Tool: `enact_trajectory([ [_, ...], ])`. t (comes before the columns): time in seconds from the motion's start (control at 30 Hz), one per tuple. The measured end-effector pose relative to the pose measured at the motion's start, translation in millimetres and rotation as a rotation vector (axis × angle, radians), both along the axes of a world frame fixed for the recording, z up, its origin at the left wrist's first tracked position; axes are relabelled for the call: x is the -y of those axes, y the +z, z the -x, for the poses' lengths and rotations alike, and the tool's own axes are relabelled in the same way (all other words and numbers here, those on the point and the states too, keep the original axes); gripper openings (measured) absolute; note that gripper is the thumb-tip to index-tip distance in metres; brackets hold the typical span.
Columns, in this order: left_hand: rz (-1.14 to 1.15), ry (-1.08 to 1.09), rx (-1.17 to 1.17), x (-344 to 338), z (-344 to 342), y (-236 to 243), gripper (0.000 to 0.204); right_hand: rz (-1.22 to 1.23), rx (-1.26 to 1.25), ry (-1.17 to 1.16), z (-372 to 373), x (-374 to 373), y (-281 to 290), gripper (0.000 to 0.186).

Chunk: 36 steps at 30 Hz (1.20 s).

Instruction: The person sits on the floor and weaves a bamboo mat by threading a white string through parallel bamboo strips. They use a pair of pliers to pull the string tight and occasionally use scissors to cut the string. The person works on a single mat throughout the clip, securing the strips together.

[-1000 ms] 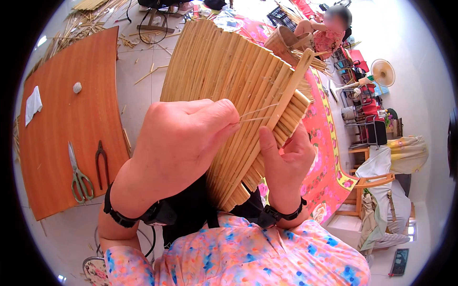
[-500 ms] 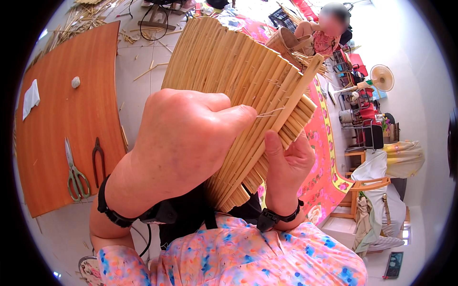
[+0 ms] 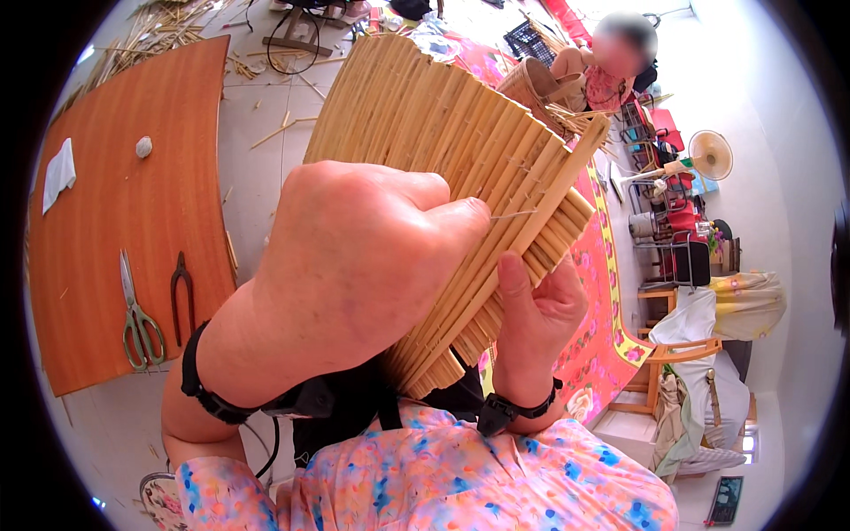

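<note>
A folded panel of pale, reed-like stalks [image 3: 416, 115], laid side by side and stitched across, is held up in front of my chest. A flat strip [image 3: 562, 181] runs along its right edge, and cut stalk ends stick out beyond. My left hand [image 3: 372, 239] is closed over the panel's face, thumb and index finger pinching a thin pale thread [image 3: 513, 214] that runs to the strip. Its other fingers are curled out of sight. My right hand [image 3: 544, 301] grips the panel's right edge, thumb in front and fingers partly hidden behind.
On the brown board [image 3: 97, 221] at left lie green-handled scissors [image 3: 140, 332], dark pincers [image 3: 181, 296], a small pale ball [image 3: 142, 148] and a white cloth [image 3: 58, 177]. Another person [image 3: 606, 75] sits at far right near a basket [image 3: 527, 81]. A fan [image 3: 708, 156] stands at right.
The panel and both my hands have shifted slightly to the right. Two thread strands showed before; now one shows, beside my left fingertips. Both grips stay the same.
</note>
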<state>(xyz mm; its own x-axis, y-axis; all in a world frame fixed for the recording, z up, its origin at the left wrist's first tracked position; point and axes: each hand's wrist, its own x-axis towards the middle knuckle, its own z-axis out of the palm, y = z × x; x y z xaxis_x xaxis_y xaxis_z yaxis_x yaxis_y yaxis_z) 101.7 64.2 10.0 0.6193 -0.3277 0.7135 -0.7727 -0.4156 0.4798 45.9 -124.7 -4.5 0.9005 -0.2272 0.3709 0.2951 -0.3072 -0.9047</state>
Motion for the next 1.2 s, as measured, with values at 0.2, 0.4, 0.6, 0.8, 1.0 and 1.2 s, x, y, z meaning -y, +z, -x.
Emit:
enact_trajectory([
  [0.2, -0.027, 0.011, 0.028, 0.4, 1.3, 3.8, 0.022, 0.035, -0.03, -0.027, 1.9, -0.9, 4.0, 0.034],
  [0.4, -0.045, 0.029, 0.067, 0.1, 2.1, 5.8, 0.022, 0.014, -0.003, -0.021, 1.2, -1.7, 1.9, 0.032],
  [0.6, -0.057, 0.043, 0.086, -0.3, 2.3, 7.1, 0.022, 0.074, -0.001, -0.086, 1.1, -0.4, 1.5, 0.027],
  [0.8, -0.057, 0.049, 0.098, 0.9, 2.8, 8.0, 0.022, 0.061, 0.049, -0.09, -2.6, -3.5, 1.1, 0.024],
  [1.0, -0.084, 0.057, 0.103, 0.6, 3.1, 9.8, 0.022, 0.086, 0.044, -0.089, -1.2, -0.3, 0.5, 0.022],
  [1.2, -0.201, 0.052, 0.152, -2.5, -5.4, 23.2, 0.021, -0.083, 0.064, -0.044, -2.8, -8.3, 3.6, 0.022],
])
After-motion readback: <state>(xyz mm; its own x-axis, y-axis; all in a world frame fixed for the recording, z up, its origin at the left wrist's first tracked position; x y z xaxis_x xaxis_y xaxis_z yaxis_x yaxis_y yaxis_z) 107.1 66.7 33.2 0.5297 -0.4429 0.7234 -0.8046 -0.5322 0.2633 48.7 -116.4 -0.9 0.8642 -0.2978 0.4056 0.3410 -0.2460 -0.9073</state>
